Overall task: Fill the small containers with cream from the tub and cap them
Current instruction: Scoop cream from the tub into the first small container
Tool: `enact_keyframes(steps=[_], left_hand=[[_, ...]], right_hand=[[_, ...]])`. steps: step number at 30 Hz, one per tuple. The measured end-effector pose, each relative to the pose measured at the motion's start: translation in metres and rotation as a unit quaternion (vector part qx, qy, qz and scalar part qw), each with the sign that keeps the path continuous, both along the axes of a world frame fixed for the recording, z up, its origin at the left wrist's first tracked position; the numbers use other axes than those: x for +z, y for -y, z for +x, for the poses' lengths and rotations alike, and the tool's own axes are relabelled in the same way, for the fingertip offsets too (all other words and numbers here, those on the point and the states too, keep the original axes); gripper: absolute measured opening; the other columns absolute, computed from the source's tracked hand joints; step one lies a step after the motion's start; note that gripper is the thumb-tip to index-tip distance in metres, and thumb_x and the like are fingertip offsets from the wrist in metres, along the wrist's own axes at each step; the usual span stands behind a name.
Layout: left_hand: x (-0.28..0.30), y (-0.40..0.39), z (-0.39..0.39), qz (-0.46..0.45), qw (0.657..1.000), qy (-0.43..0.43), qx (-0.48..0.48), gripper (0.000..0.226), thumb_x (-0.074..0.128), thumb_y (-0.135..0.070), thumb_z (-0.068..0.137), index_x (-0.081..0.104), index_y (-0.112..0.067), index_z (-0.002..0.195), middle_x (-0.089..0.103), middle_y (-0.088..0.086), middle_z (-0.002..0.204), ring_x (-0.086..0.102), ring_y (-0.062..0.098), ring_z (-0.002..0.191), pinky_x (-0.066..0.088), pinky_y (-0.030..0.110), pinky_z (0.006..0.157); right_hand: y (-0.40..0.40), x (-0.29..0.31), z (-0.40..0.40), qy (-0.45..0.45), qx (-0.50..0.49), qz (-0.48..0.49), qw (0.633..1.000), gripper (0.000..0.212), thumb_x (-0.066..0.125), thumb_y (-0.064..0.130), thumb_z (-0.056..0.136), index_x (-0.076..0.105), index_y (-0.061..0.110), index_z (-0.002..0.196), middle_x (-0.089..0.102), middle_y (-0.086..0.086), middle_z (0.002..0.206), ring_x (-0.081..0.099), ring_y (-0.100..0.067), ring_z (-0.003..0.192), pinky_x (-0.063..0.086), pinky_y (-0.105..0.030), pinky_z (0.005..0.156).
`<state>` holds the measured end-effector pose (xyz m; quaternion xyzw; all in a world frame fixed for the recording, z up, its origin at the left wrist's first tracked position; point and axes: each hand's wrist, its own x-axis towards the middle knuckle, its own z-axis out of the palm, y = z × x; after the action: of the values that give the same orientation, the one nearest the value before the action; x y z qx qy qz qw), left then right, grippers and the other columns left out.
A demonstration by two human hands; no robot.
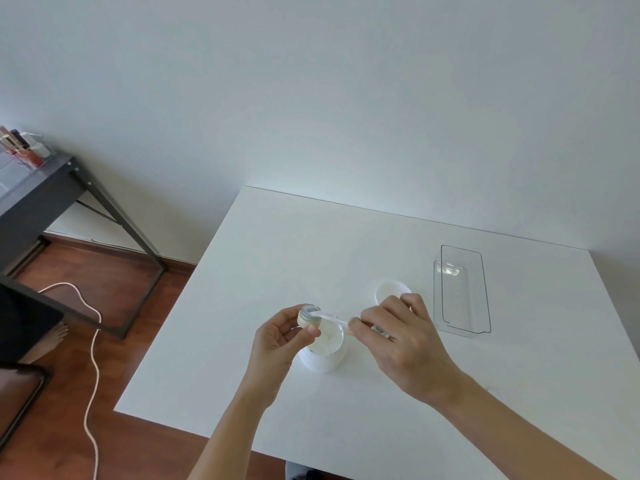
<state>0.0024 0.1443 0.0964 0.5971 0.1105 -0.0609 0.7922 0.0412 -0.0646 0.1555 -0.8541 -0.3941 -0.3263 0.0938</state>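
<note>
Above the open tub, a small container is pinched in the left hand while a white spatula, gripped by the right hand, is held at its mouth. Cream could be smeared over the rim if the container tips. No readable labels are seen.

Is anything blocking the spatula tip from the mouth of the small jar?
Nothing visible. The left hand holds the small jar tilted over the open tub, and the spatula in the right hand already reaches its mouth.
</note>
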Motion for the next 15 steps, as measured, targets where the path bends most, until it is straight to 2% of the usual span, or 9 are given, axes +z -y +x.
enact_keyframes(steps=[3,5,7,8,10,12,15], left_hand=[[0.000,-0.002,0.000,-0.001,1.000,-0.001,0.005,0.040,0.083,-0.034,0.071,0.076,-0.025,0.110,0.078,0.008,0.108,0.073,0.020,0.099,0.055,0.032,0.097],[-0.001,-0.004,0.000,-0.002,1.000,-0.004,0.013,0.040,0.083,-0.035,0.070,0.076,-0.027,0.109,0.078,0.006,0.107,0.074,0.021,0.102,0.054,0.033,0.098],[-0.003,-0.006,-0.001,-0.006,1.000,-0.006,0.021,0.039,0.083,-0.033,0.071,0.076,-0.026,0.109,0.078,0.005,0.110,0.073,0.024,0.107,0.052,0.036,0.100],[-0.004,-0.007,-0.001,-0.007,1.000,-0.006,0.023,0.040,0.082,-0.032,0.072,0.076,-0.025,0.110,0.077,0.005,0.112,0.073,0.025,0.109,0.051,0.038,0.101],[-0.006,-0.009,-0.002,-0.008,1.000,-0.006,0.026,0.042,0.082,-0.031,0.073,0.074,-0.021,0.113,0.076,0.005,0.115,0.072,0.026,0.112,0.049,0.040,0.103],[-0.008,-0.011,-0.003,-0.006,1.000,-0.007,0.028,0.043,0.081,-0.030,0.074,0.073,-0.019,0.115,0.076,0.005,0.115,0.071,0.027,0.113,0.048,0.042,0.105],[-0.010,-0.012,-0.004,-0.005,1.000,-0.007,0.025,0.043,0.081,-0.030,0.074,0.073,-0.019,0.115,0.077,0.004,0.113,0.071,0.027,0.114,0.048,0.043,0.106]], right_hand=[[0.002,0.002,-0.001,-0.026,-0.006,0.021,0.999,0.017,0.068,0.001,0.081,0.068,0.017,0.082,0.057,0.005,0.073,0.048,-0.019,0.063,0.035,-0.030,0.069],[0.003,0.003,-0.001,-0.087,-0.018,0.076,0.993,0.010,0.066,0.010,0.086,0.068,0.018,0.081,0.058,0.007,0.074,0.050,-0.017,0.065,0.037,-0.032,0.070],[0.002,0.004,0.001,-0.178,-0.057,0.166,0.968,0.013,0.061,0.019,0.090,0.067,0.020,0.079,0.057,0.013,0.074,0.051,-0.007,0.068,0.037,-0.031,0.073],[0.001,0.004,0.002,-0.222,-0.084,0.212,0.948,0.013,0.061,0.020,0.089,0.066,0.021,0.077,0.056,0.019,0.075,0.049,0.001,0.069,0.037,-0.029,0.073],[0.001,-0.001,0.006,-0.293,-0.126,0.253,0.913,0.015,0.065,0.016,0.088,0.064,0.021,0.074,0.054,0.025,0.074,0.049,0.005,0.069,0.039,-0.029,0.073],[-0.002,-0.012,0.011,-0.348,-0.146,0.200,0.904,0.015,0.065,0.015,0.089,0.064,0.019,0.074,0.057,0.016,0.072,0.052,0.000,0.066,0.042,-0.034,0.075],[-0.010,-0.034,0.017,-0.374,-0.159,0.013,0.913,0.017,0.052,0.023,0.095,0.063,0.018,0.083,0.057,0.005,0.080,0.056,-0.017,0.075,0.037,-0.034,0.080]])
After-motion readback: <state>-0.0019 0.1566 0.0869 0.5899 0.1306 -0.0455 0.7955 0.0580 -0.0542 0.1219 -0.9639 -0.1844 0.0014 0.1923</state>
